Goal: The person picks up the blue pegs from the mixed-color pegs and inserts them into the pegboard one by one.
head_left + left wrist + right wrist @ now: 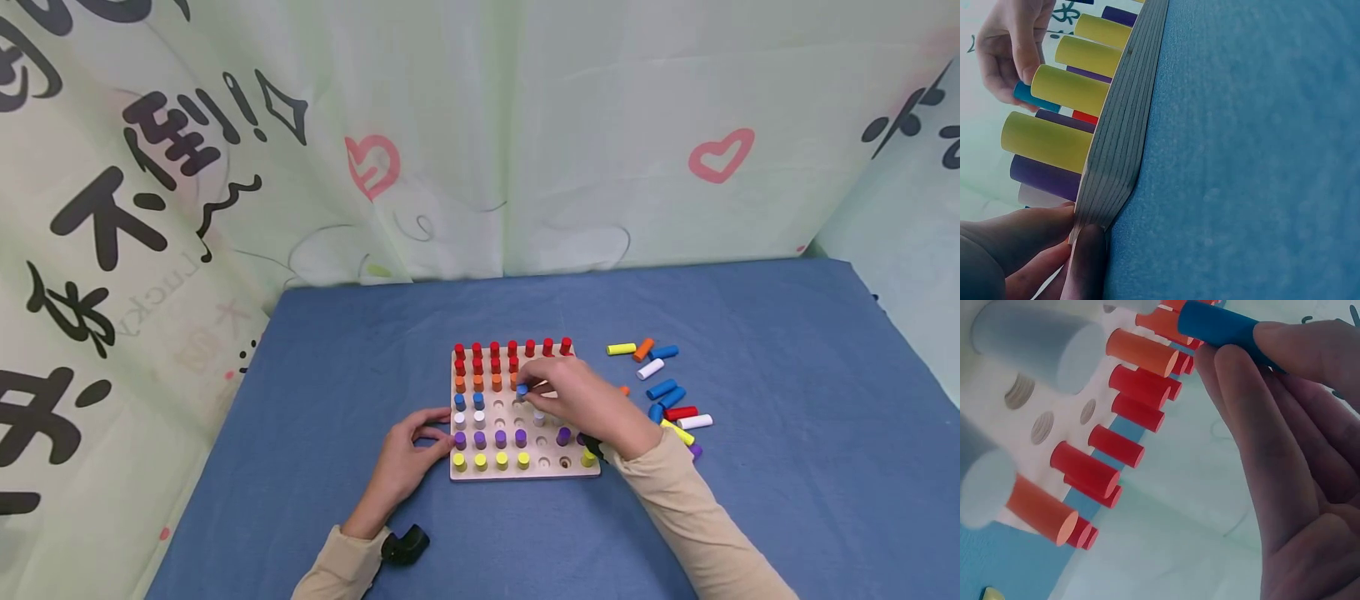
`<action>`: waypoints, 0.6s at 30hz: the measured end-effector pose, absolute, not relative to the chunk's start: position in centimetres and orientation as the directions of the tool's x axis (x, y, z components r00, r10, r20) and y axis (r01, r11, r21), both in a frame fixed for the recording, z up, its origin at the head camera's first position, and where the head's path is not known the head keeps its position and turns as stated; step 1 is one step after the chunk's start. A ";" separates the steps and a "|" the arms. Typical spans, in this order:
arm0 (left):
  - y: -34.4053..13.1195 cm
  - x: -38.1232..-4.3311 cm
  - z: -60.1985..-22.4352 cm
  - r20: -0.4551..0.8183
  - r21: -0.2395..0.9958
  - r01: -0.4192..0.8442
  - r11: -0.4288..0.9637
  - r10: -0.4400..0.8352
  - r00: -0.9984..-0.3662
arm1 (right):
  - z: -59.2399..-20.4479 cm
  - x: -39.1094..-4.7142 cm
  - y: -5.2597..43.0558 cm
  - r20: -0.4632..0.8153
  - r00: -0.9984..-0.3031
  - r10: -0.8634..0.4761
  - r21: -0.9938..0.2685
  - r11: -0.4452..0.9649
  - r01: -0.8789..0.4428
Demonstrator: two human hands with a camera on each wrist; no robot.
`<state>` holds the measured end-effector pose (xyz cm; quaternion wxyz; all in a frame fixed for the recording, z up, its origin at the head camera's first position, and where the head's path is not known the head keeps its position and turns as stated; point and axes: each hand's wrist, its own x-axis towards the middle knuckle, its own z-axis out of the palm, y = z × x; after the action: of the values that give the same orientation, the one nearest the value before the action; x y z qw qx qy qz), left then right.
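Observation:
A light wooden pegboard (491, 476) lies on the table, with rows of red, orange, blue, white, purple and yellow pegs standing in its holes. My right hand (577, 396) pinches a blue peg (1222, 328) between thumb and fingertips. That peg is above the board, near bare holes in the blue row, where two blue pegs (478, 401) stand at the left end. With my left hand (408, 458) I grip the board's left edge; in the left wrist view its fingers touch the layered side next to a purple peg (1044, 178). My right forearm hides part of the board's right side.
Loose pegs of several colours lie right of the board, among them a yellow peg (621, 349), a red peg (681, 412) and a white peg (695, 422). A blue cloth (787, 433) covers the table. Pale printed curtains (570, 200) stand behind and at both sides.

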<state>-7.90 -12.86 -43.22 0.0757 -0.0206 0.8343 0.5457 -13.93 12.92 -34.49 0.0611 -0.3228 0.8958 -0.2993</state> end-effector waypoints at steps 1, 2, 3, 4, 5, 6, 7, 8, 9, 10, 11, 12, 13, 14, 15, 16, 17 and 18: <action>-12.9 -7.9 -43.3 -0.148 0.906 -0.116 0.407 0.048 -0.988 | -34.5 -13.9 12.8 0.084 -0.784 -0.615 -0.576 0.612 -0.542; -12.9 -7.9 -43.3 -0.147 0.906 -0.115 0.408 0.048 -0.988 | -34.5 -13.9 12.7 0.083 -0.784 -0.616 -0.576 0.612 -0.542; -12.9 -7.9 -43.4 -0.146 0.905 -0.114 0.409 0.048 -0.988 | -34.5 -13.9 12.6 0.081 -0.784 -0.615 -0.578 0.612 -0.539; -12.9 -7.9 -43.4 -0.144 0.905 -0.113 0.410 0.047 -0.988 | -34.5 -13.9 12.5 0.077 -0.785 -0.614 -0.581 0.612 -0.536; -12.9 -7.9 -43.4 -0.145 0.905 -0.113 0.411 0.047 -0.988 | -34.5 -13.9 12.4 0.073 -0.786 -0.614 -0.583 0.613 -0.533; -12.9 -7.9 -43.4 -0.144 0.904 -0.113 0.411 0.047 -0.988 | -34.5 -14.0 12.3 0.066 -0.787 -0.614 -0.586 0.614 -0.528; -12.8 -7.9 -43.4 -0.146 0.904 -0.115 0.411 0.046 -0.988 | -34.5 -14.0 12.2 0.058 -0.787 -0.614 -0.591 0.615 -0.522; -12.8 -8.0 -43.4 -0.149 0.904 -0.118 0.410 0.045 -0.988 | -34.5 -14.0 12.1 0.052 -0.788 -0.614 -0.595 0.615 -0.518; -12.8 -8.0 -43.4 -0.151 0.904 -0.119 0.410 0.045 -0.988 | -34.5 -14.0 12.1 0.045 -0.789 -0.613 -0.598 0.616 -0.513; -12.8 -8.0 -43.4 -0.152 0.904 -0.121 0.409 0.045 -0.987 | -34.6 -14.0 12.0 0.040 -0.790 -0.612 -0.600 0.617 -0.508; -12.8 -7.9 -43.4 -0.152 0.905 -0.120 0.408 0.047 -0.987 | -34.6 -14.0 11.9 0.037 -0.790 -0.612 -0.599 0.619 -0.507; -12.8 -7.9 -43.4 -0.152 0.905 -0.120 0.407 0.047 -0.987 | -34.6 -14.0 11.8 0.035 -0.791 -0.611 -0.600 0.620 -0.506; -12.9 -7.9 -43.4 -0.153 0.906 -0.121 0.405 0.047 -0.987 | -34.6 -13.9 11.7 0.036 -0.791 -0.611 -0.598 0.621 -0.507; -12.9 -7.9 -43.4 -0.152 0.908 -0.121 0.402 0.048 -0.987 | -34.6 -13.9 11.6 0.037 -0.792 -0.610 -0.594 0.624 -0.508; -12.9 -7.9 -43.4 -0.152 0.908 -0.121 0.401 0.048 -0.987 | -34.6 -13.9 11.4 0.035 -0.794 -0.607 -0.589 0.629 -0.507; -12.9 -7.9 -43.3 -0.153 0.908 -0.121 0.401 0.048 -0.987 | -34.6 -13.9 11.3 0.035 -0.795 -0.606 -0.584 0.633 -0.508; -12.9 -7.9 -43.3 -0.152 0.908 -0.121 0.401 0.048 -0.987 | -34.6 -13.9 11.2 0.032 -0.798 -0.602 -0.579 0.639 -0.506; -12.9 -7.9 -43.3 -0.153 0.908 -0.121 0.401 0.048 -0.987 | -34.6 -13.9 11.1 0.027 -0.800 -0.599 -0.578 0.644 -0.501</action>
<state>-7.92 -12.89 -43.33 0.0772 -0.0221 0.8335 0.5467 -13.94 11.08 -34.62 0.0835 -0.3046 0.9028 -0.2919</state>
